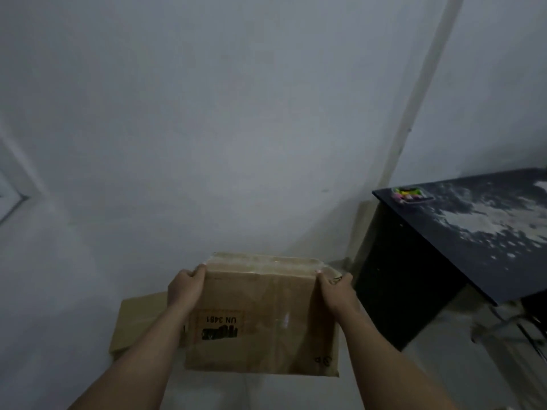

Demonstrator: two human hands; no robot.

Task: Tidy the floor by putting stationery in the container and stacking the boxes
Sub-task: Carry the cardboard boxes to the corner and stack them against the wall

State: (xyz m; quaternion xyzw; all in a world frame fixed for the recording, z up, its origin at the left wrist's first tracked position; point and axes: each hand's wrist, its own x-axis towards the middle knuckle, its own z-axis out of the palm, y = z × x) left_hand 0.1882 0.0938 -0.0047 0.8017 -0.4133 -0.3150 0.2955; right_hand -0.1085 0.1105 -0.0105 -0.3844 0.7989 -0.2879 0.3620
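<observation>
I hold a taped brown cardboard box (260, 315) marked "UN 3481" in front of me, near a pale wall. My left hand (185, 287) grips its left side, thumb on the top edge. My right hand (333, 291) grips its right side the same way. Beneath and to the left of it lies a wider, flatter cardboard box (139, 324), partly hidden by the held box and my left forearm. A small clear container (411, 196) with colourful stationery sits on the dark desk at the right.
A black desk (473, 232) with a whitish-mottled top stands right of the boxes, close to the wall corner. Dark cables and a metal frame (515, 327) lie under its near edge. The grey floor (444, 380) shows at the bottom right.
</observation>
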